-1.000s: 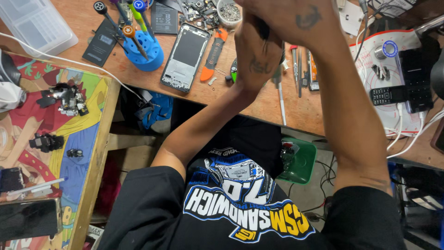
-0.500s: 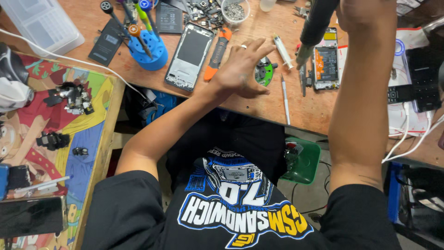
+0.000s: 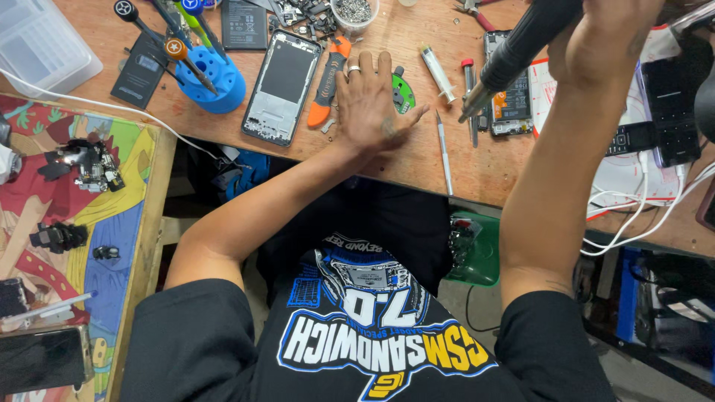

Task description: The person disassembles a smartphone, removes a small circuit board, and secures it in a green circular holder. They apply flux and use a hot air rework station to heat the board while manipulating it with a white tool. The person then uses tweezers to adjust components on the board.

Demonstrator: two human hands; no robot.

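**Flat palm on the wood, hot-air handle held above an opened phone**

Nearest the camera is the person's black printed shirt, and both bare forearms reach away from it over the near edge of the tabletop (image 3: 417, 160). The left hand (image 3: 370, 100) lies open, palm down, fingers spread and pressed flat on the wood – a ring shows on one finger. Its fingertips rest just beside an orange-and-black pry tool (image 3: 328, 80) and against a small green round part (image 3: 404, 93). The right hand (image 3: 607, 33) is raised higher, closed around the dark handle of a hot-air tool (image 3: 521, 46), whose metal nozzle slants down toward the opened phone (image 3: 508, 93) with its board exposed. A thin metal pick (image 3: 444, 152) lies between the two hands, running toward the near edge.

Left of the flat hand lies a phone frame (image 3: 281, 85), and beyond it a blue screwdriver holder (image 3: 216, 85) bristling with drivers. Toward the far edge stands a small clear cup of screws (image 3: 354, 11). At the far left corner sits a clear plastic box (image 3: 37, 45). A lower side table with a bright cartoon mat (image 3: 82, 216) – scattered with small dark parts – joins at the left. Under the tabletop, a green container (image 3: 477, 249) sits on the floor.
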